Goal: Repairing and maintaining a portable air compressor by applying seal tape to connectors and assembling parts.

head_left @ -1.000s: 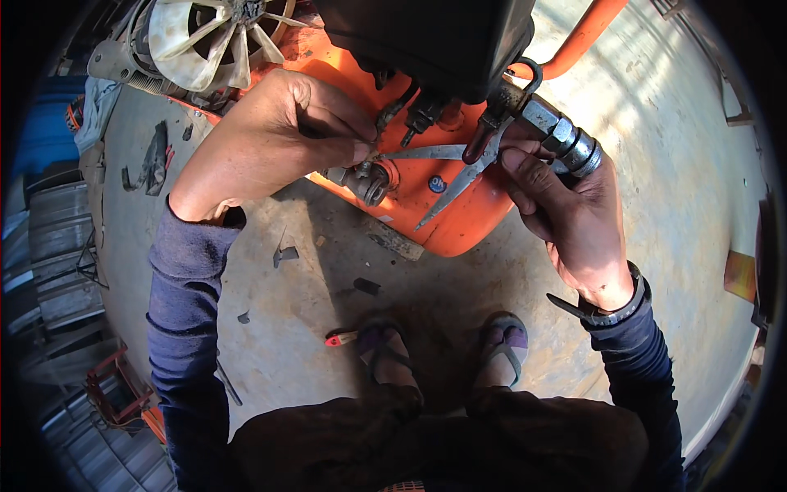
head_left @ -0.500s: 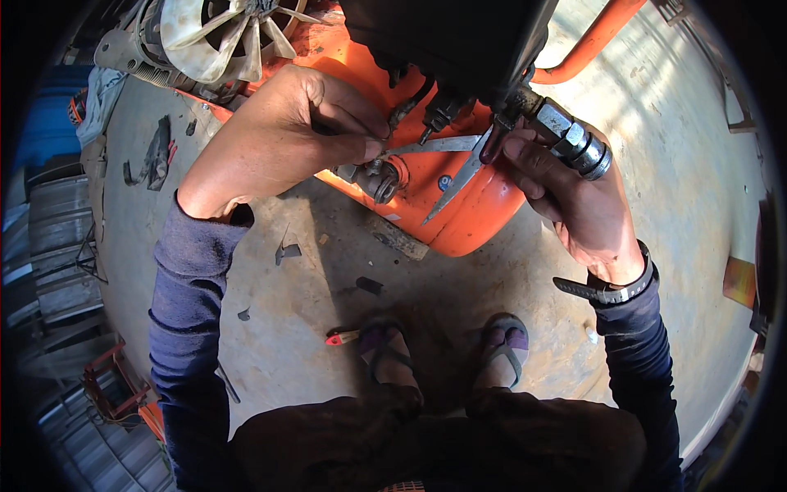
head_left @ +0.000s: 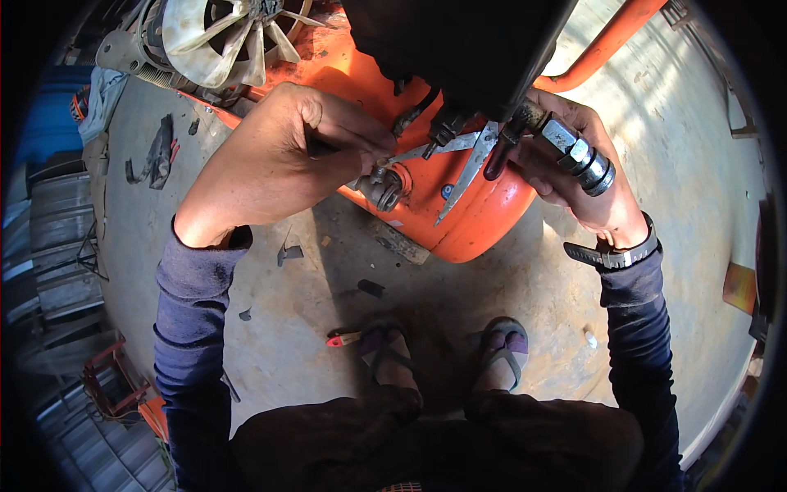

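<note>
I squat in front of an orange tank (head_left: 484, 213) lying on the concrete floor. My left hand (head_left: 287, 156) pinches one bare steel arm of a pair of pliers (head_left: 463, 156) just above a metal valve fitting (head_left: 384, 189) on the tank. The pliers' other arm hangs down over the tank, and their jaws sit under a black housing (head_left: 459, 41). My right hand (head_left: 574, 180) is closed around a thick steel hex coupling (head_left: 580, 156) at the tank's right side. A watch is on that wrist.
A pale plastic fan (head_left: 221, 37) sits at the top left. An orange tube (head_left: 602, 49) curves away at the top right. My sandalled feet (head_left: 443, 353) rest below the tank beside a small red-handled tool (head_left: 344, 338). Scraps and a black rag (head_left: 156, 156) lie on the left.
Both hands keep their grip in nearly the same place. The view has shifted a little, so the tank and fan sit slightly higher in the picture.
</note>
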### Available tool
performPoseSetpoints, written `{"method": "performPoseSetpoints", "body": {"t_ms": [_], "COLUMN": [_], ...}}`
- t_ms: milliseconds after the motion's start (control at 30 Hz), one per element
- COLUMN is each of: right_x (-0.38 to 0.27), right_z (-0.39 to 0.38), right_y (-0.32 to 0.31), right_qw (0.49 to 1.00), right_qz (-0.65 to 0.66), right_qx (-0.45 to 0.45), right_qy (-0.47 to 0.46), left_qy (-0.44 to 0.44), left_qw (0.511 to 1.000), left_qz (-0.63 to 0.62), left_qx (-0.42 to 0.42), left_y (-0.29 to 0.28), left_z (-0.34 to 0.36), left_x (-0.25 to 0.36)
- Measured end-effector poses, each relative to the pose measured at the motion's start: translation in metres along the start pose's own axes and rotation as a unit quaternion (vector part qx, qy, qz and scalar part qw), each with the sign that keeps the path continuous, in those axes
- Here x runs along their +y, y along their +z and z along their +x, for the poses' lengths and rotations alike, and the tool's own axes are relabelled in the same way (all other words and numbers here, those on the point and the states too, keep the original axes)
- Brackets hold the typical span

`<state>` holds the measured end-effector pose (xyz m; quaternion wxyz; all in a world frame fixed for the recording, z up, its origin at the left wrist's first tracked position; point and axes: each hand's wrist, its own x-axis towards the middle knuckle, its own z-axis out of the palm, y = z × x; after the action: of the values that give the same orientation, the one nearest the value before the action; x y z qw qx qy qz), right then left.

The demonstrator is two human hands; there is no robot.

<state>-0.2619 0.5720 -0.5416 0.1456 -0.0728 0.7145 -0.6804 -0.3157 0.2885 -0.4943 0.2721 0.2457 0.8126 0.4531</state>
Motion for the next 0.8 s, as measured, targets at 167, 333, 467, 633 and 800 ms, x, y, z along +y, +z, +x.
{"method": "performPoseSetpoints", "body": {"t_ms": [167,333,467,633,800], "right_x": [0.011,0.003,-0.007,-0.010,0.003], "right_z": [0.016,0.019,0.015,0.017,0.038], "right_y": [-0.024,-0.025,-0.021,-0.037,-0.046], "right_qw": [0.989,0.986,0.974,0.914,0.863], "right_qz": [0.102,0.113,0.206,0.326,0.359], "right_qx": [-0.100,-0.124,-0.088,-0.215,-0.330], "right_qy": [-0.030,-0.011,0.034,0.110,0.136], "left_qy": [0.001,-0.024,-0.051,-0.073,-0.094], "left_qw": [0.999,0.999,0.997,0.995,0.989], "left_qz": [0.001,0.002,-0.026,-0.062,-0.102], "left_qx": [0.041,0.039,0.042,0.035,0.052], "left_y": [0.008,0.008,0.007,0.005,0.007], "left_z": [-0.006,-0.002,0.001,0.006,0.008], "left_x": [-0.001,0.003,0.005,0.003,0.003]}}
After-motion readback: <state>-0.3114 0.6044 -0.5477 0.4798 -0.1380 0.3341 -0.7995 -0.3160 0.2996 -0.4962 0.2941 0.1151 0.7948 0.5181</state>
